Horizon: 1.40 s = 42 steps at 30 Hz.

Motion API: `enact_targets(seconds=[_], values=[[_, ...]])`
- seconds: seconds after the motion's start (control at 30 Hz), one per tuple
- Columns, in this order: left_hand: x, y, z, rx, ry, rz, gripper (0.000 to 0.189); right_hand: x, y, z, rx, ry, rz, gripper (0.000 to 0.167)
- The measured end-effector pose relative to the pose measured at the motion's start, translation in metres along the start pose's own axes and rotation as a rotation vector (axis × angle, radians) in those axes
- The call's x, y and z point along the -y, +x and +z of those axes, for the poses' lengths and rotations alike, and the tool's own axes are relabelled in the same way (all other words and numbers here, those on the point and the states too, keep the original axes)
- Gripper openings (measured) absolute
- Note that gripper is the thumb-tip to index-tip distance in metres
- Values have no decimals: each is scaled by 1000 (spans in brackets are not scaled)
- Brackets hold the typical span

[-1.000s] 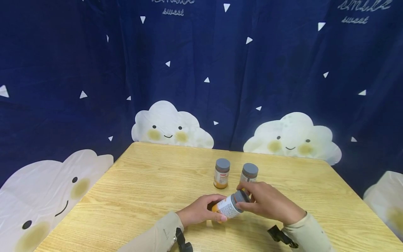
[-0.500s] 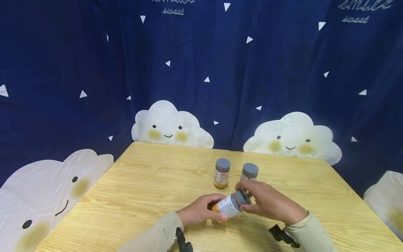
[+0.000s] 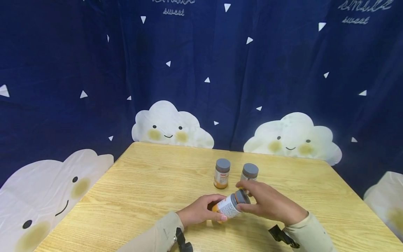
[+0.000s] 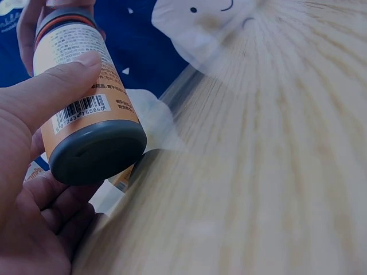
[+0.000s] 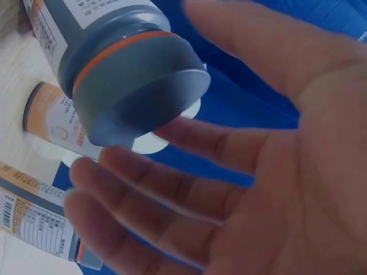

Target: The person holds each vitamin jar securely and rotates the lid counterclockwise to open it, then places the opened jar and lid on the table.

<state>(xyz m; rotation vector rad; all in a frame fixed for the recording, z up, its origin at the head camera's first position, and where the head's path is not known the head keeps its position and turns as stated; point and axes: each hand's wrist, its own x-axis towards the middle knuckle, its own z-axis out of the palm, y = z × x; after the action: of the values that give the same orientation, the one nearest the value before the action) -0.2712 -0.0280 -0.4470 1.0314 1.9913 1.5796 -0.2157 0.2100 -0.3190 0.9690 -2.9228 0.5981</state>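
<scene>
A pill bottle with a grey lid and a white and orange label lies tilted above the table, its lid end toward the right. My left hand grips its body, thumb across the label; the left wrist view shows the dark base of the bottle and a barcode. My right hand is at the lid. In the right wrist view the fingers of my right hand spread loosely around the lid, with the thumb apart from it and the index fingertip at its edge. An orange ring shows beneath the lid.
Two similar bottles stand upright beyond my hands: one bottle at the left and another bottle partly hidden behind my right hand. The wooden table ends at a dark blue curtain printed with clouds.
The fingers and thumb of my right hand have shifted slightly around the lid, and the lid end has wobbled a little. My left hand and the standing bottles have stayed in place.
</scene>
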Motion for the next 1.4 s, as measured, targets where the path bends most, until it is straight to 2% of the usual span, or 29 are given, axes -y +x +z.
enact_targets(seconds=[0.23, 0.33, 0.57, 0.77, 1.0, 1.4], values=[[1, 0, 0, 9, -34, -1, 51, 2, 3, 5, -7, -11, 164, 39], [1, 0, 0, 12, -33, 8, 52, 2, 3, 8, -7, -41, 190, 42], [0, 0, 0, 14, -32, 13, 53, -1, 3, 9, -10, -55, 151, 41], [0, -1, 0, 12, -28, 11, 53, -4, 2, 5, 35, 0, 99, 39], [0, 0, 0, 11, -23, 14, 52, -6, 0, 0, 47, 62, 2, 35], [0, 0, 1, -2, -4, 15, 52, -6, -2, -7, 44, 101, -57, 34]])
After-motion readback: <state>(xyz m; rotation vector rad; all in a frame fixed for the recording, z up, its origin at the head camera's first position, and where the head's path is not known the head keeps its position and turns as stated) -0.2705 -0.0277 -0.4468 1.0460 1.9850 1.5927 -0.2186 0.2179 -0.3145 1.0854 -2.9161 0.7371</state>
